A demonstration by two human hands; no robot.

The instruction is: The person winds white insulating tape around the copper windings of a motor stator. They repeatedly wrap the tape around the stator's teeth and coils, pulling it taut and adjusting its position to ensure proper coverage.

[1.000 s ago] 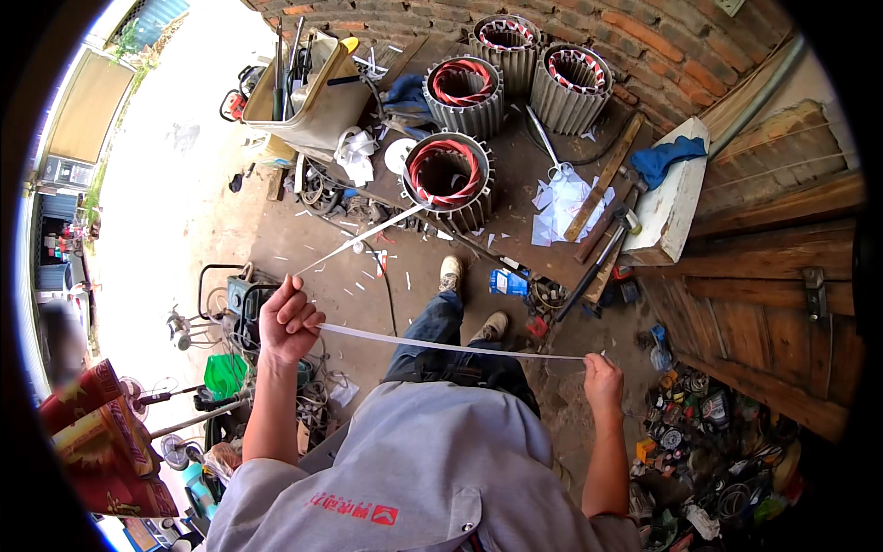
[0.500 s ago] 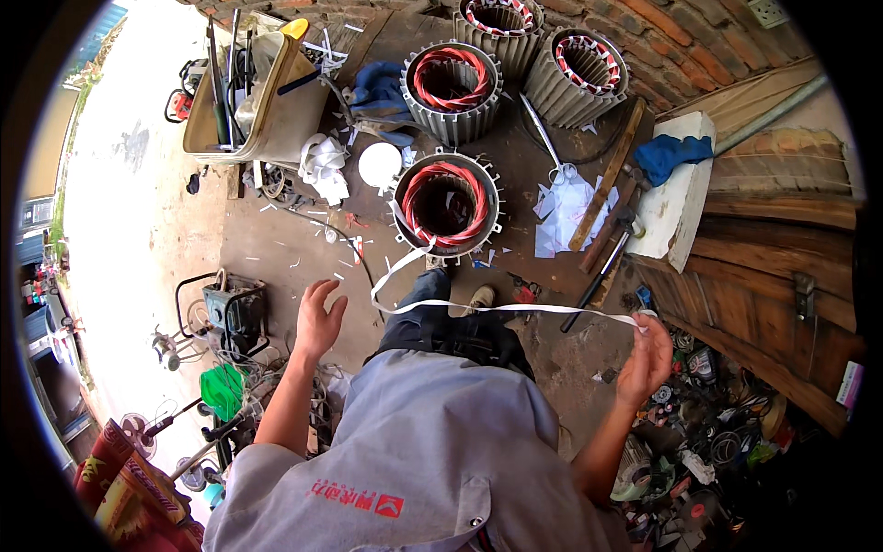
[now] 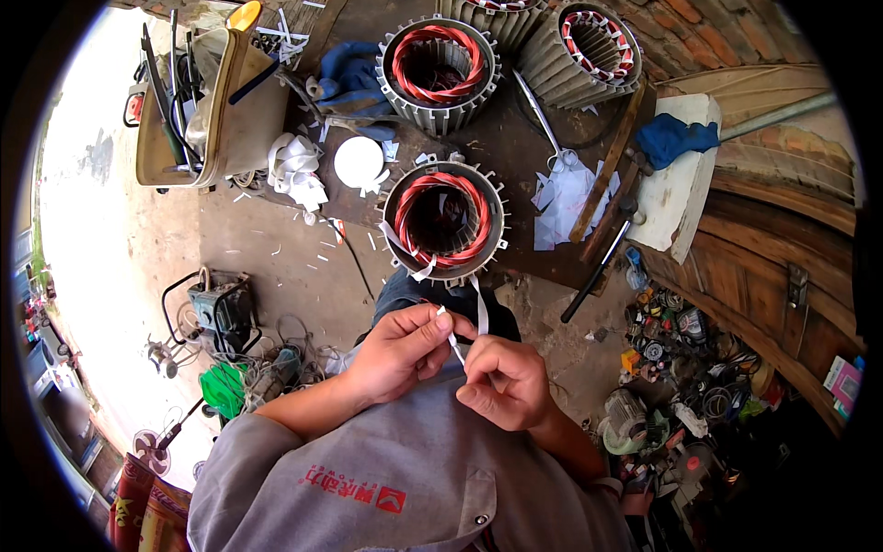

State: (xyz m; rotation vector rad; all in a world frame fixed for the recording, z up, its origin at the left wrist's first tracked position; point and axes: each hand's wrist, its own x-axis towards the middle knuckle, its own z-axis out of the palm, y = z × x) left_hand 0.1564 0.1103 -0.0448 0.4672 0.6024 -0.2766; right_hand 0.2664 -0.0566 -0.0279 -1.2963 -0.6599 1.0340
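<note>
Close together in front of my shirt, both hands work on a white cloth tape (image 3: 482, 308). My left hand (image 3: 397, 357) pinches the tape near its end between thumb and finger. With curled fingers, my right hand (image 3: 504, 379) grips the same tape just beside it. The tape runs up toward a motor stator (image 3: 498, 225), whose red-wrapped winding (image 3: 479, 210) forms a ring inside the grey metal housing. A short strip of tape also hangs over the ring's near left side. This stator stands at the bench's near edge, just beyond my hands.
More stators, including one red-wound (image 3: 440, 118), stand at the back of the bench (image 3: 368, 213). A beige bin (image 3: 248, 120) of tools, a white disc (image 3: 359, 162), paper pieces (image 3: 563, 195) and a long-handled hammer (image 3: 598, 269) lie around. Motor parts (image 3: 635, 419) clutter the floor at right.
My right hand has come in from the far right with the tape. My left hand has moved right and closed on it. The stretched tape is now gathered between both hands.
</note>
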